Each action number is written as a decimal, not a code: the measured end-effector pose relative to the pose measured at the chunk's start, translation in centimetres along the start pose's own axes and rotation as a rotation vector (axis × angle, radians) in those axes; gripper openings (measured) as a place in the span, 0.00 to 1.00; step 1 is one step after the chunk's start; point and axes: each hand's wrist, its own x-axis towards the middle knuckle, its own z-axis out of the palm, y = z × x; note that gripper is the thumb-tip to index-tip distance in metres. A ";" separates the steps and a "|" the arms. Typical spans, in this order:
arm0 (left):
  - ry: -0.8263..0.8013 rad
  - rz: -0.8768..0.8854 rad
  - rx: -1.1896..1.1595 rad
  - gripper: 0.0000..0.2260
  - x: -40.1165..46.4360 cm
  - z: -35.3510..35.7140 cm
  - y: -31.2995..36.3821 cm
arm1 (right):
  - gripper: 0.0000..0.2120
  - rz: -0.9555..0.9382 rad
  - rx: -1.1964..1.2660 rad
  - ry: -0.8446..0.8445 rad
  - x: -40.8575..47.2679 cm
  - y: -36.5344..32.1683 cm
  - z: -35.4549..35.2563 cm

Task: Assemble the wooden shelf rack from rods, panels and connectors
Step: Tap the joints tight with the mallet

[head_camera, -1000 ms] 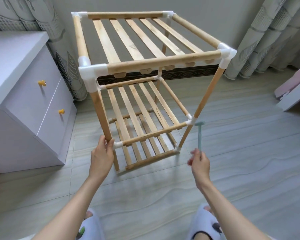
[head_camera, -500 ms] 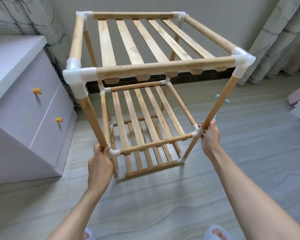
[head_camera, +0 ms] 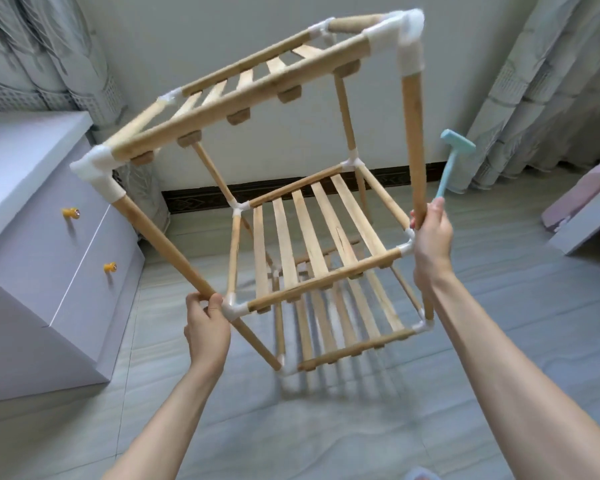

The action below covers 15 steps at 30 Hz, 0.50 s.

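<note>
Over the grey floor (head_camera: 499,341), the shelf rack (head_camera: 312,237) is off the ground and tilted, top corner swung up to the right, slats running away from the camera. All three tiers look fitted; white connectors sit at every visible corner.

Left hand (head_camera: 207,327) is wrapped round the front-left upright (head_camera: 163,244), just above the middle-tier connector (head_camera: 234,308). Right hand (head_camera: 430,237) grips the front-right upright (head_camera: 414,150) at the same tier and pinches the handle of a small blue mallet (head_camera: 452,157) against it, head sticking up beside the post.

Judgement: assembly looks essentially complete; this reads as repositioning or turning the rack to check or tap joints.

To do it well:
- Keep both grips close to connectors, not mid-rod, since push-fit joints could rack or pull out under twist.
- Rotate as one rigid body, both hands together, no wringing.
- Watch the drawer unit (head_camera: 49,237) close on the left and the curtain (head_camera: 534,98) on the right; the top corner connector (head_camera: 409,29) swings widest.
- Mallet shares the right grip, so hold there is weaker; set the rack down before swinging it.
- Land it on two feet first, then level.

Motion blur hides whether the lower joints are fully seated.
</note>
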 end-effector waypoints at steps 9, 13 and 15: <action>0.049 -0.303 -0.263 0.07 0.0 1.6 -2.9 | 0.20 -0.384 -0.391 -0.341 -2.2 -2.9 -0.6; 0.055 -0.480 -0.322 0.07 0.2 2.1 -5.3 | 0.19 -0.534 -0.449 -0.503 -4.4 -2.9 1.0; -0.011 -0.586 -0.362 0.11 0.5 2.3 -6.0 | 0.18 -0.530 -0.564 -0.578 -5.0 -2.4 1.9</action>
